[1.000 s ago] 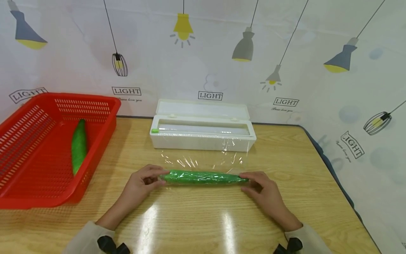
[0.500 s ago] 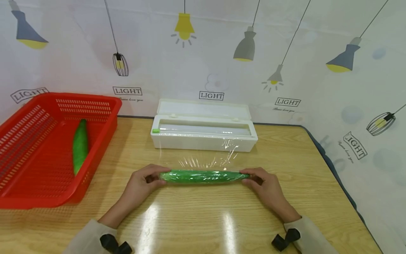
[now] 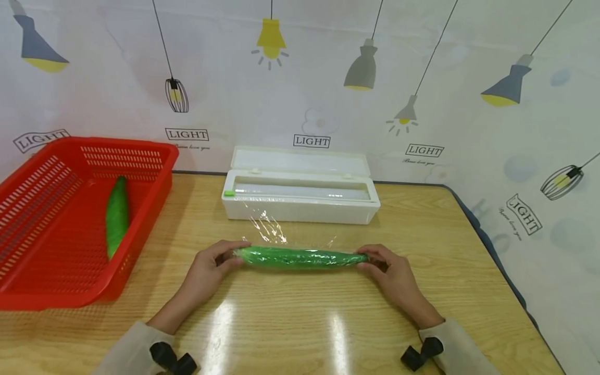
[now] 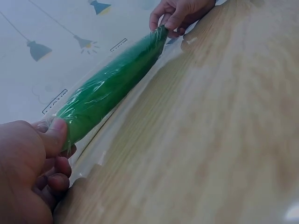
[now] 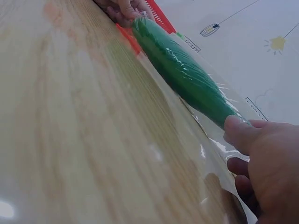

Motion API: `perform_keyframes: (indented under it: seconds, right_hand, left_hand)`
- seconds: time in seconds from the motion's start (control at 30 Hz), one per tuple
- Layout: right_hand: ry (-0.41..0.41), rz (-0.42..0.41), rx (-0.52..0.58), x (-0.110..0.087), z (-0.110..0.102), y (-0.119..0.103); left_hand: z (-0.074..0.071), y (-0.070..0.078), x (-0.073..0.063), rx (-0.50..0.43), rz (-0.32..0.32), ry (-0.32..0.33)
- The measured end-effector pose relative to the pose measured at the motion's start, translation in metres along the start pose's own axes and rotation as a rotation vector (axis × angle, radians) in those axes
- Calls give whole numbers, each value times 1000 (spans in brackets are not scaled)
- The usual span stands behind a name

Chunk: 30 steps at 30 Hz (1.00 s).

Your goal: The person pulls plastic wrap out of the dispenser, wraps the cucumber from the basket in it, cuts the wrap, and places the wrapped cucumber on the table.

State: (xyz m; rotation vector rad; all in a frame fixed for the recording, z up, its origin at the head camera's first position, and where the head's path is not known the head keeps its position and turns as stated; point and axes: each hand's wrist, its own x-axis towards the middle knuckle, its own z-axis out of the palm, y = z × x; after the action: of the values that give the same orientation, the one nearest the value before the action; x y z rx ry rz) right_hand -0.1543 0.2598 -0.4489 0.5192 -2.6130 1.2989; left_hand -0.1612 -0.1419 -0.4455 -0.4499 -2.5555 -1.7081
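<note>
A green cucumber (image 3: 300, 258) wrapped in clear cling film lies crosswise between the two hands. My left hand (image 3: 211, 265) pinches its left end between thumb and fingers, film bunched at the tip in the left wrist view. At the darker, narrower right end, my right hand (image 3: 391, 273) grips with thumb and fingers; the right wrist view shows the thumb (image 5: 238, 133) pressed on the film. From the cucumber a sheet of cling film (image 3: 269, 229) stretches back to the white dispenser box (image 3: 300, 211), whose lid stands raised. Inside the box sits the film roll (image 3: 300, 191).
On the left stands a red perforated basket (image 3: 154, 208) with another cucumber (image 3: 117, 216) in it. A small green slider (image 3: 229, 193) sits at the box's left end. Behind the wooden table (image 3: 281, 323) hangs a lamp-patterned backdrop (image 3: 300, 78).
Both hands keep hold of the cucumber, which has turned slightly and shifted a little toward the dispenser. The creases and glints in the film have moved to the left side.
</note>
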Motion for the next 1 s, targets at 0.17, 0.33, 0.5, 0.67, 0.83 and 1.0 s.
perform_keyframes:
  seconds: [0.17, 0.33, 0.5, 0.67, 0.83, 1.0]
  right_hand:
    - [2, 12, -22, 1, -1, 0]
    - [6, 21, -47, 6, -1, 0]
    - [-4, 19, -23, 10, -1, 0]
    - [-23, 44, 47, 12, -1, 2]
    - [-40, 91, 84, 13, -2, 2]
    - [-44, 108, 109, 14, -5, -20]
  left_hand:
    - [0, 0, 1, 3, -12, -13]
    - [0, -1, 2, 9, -30, -14]
    - [2, -3, 4, 10, -7, -14]
    - [1, 9, 2, -33, 29, -21]
    - [1, 14, 3, -47, 5, -22]
    - [3, -2, 6, -23, -27, 34]
